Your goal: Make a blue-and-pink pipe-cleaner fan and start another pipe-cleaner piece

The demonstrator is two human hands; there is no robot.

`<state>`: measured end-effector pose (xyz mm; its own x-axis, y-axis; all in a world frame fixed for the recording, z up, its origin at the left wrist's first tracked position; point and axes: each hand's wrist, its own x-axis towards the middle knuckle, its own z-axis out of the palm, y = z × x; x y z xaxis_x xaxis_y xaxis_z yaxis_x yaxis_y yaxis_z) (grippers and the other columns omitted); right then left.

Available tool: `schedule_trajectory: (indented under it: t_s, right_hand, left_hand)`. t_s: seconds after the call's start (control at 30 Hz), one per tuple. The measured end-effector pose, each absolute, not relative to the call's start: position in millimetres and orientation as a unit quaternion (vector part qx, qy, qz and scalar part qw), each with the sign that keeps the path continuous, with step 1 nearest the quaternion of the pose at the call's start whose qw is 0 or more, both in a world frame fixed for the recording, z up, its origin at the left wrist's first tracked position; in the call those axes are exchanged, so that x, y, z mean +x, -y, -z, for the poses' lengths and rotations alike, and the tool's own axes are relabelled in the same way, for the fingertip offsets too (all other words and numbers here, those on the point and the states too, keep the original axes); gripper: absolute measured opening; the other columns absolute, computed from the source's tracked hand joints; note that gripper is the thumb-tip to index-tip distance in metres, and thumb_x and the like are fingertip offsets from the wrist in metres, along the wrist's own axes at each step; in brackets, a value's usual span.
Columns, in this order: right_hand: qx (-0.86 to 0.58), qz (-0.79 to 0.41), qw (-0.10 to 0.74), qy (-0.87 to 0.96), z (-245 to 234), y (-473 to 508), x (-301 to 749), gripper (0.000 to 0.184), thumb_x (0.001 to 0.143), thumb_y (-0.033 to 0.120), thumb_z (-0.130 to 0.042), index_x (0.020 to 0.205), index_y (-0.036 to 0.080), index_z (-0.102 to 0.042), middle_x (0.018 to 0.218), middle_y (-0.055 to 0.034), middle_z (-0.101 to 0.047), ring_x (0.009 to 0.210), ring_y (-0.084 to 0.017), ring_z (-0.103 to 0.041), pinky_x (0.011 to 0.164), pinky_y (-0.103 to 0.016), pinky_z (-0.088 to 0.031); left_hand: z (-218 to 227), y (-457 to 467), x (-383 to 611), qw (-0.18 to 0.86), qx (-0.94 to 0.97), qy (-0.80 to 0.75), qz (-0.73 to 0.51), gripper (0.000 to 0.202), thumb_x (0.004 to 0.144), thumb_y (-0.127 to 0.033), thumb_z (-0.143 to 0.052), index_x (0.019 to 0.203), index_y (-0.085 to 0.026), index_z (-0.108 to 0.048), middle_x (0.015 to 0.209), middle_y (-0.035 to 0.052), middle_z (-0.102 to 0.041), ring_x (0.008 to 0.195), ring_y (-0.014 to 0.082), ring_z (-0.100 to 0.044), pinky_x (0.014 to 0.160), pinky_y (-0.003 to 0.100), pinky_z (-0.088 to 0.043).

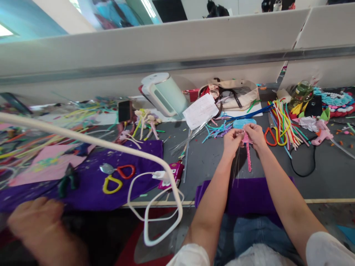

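Observation:
A piece of fuzzy pink pipe cleaners is pinched between my two hands above the dark table, with one strand hanging down. My left hand is closed at its left edge, and thin, shiny wires trail below that hand. My right hand has its fingers closed on the piece's right side. Just behind them lies a light-blue pipe-cleaner piece. Scissors with red and yellow handles rest to the right, by a bundle of colourful pipe cleaners.
A white bent tube crosses the left foreground. Another person's hand is blurred near pliers and a purple cloth. A mint-coloured appliance and a pale bag stand at the back. A pink glue gun lies right.

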<state>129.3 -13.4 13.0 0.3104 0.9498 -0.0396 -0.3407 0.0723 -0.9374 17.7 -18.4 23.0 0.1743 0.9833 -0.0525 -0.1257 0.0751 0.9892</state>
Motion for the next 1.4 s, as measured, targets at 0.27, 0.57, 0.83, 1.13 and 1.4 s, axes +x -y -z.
schedule_trajectory:
  t_s: [0.27,0.57,0.83,1.13,1.4]
  right_hand:
    - [-0.454,-0.522,0.654,0.308,-16.6,15.3,134.5,0.022,0.058,0.032,-0.073,0.062,0.018,-0.057,0.048,0.0069,-0.047,0.042,-0.006,-0.035,0.040,-0.021,-0.026]
    - [-0.423,-0.454,0.689,0.374,-29.6,21.6,135.6,0.039,0.066,0.053,-0.077,0.080,0.018,-0.066,0.064,0.0045,-0.053,0.046,-0.004,-0.027,0.041,-0.022,-0.019]
    - [-0.436,-0.417,0.615,0.507,-30.7,24.4,131.1,0.030,0.067,0.048,-0.078,0.072,0.019,-0.071,0.068,0.0010,-0.058,0.064,-0.012,-0.046,0.058,-0.024,-0.038]
    - [-0.448,-0.385,0.621,0.515,-24.0,20.7,127.3,0.020,0.072,0.039,-0.073,0.071,0.020,-0.072,0.070,0.0005,-0.063,0.070,-0.014,-0.054,0.068,-0.026,-0.043]
    - [-0.432,-0.360,0.668,0.487,-47.0,34.4,131.1,0.029,0.074,0.047,-0.074,0.089,0.023,-0.075,0.082,-0.0022,-0.067,0.076,-0.017,-0.061,0.064,-0.026,-0.046]
  left_hand:
    - [-24.5,14.2,7.2,0.699,0.450,-0.375,-0.409,0.041,0.057,-0.027,-0.081,0.093,-0.013,-0.066,0.066,-0.0020,-0.062,0.050,0.0099,-0.059,0.041,0.021,-0.048]
    - [-28.9,9.8,1.7,0.580,0.466,-0.304,-0.595,0.036,0.066,-0.036,-0.084,0.093,-0.018,-0.067,0.070,-0.0023,-0.062,0.055,0.0097,-0.059,0.048,0.021,-0.050]
    - [-36.8,8.7,-12.4,0.335,0.477,-0.338,-0.739,0.029,0.078,-0.044,-0.074,0.089,-0.020,-0.062,0.085,-0.0006,-0.062,0.060,0.0084,-0.060,0.059,0.022,-0.052]
    - [-39.4,23.4,5.3,0.391,0.506,-0.336,-0.692,0.028,0.079,-0.045,-0.073,0.087,-0.021,-0.061,0.088,0.0009,-0.061,0.065,0.0106,-0.061,0.067,0.026,-0.054]
    - [-39.2,30.3,9.8,0.396,0.536,-0.341,-0.664,0.029,0.080,-0.048,-0.070,0.085,-0.020,-0.063,0.089,0.0017,-0.062,0.065,0.0111,-0.062,0.066,0.026,-0.054]
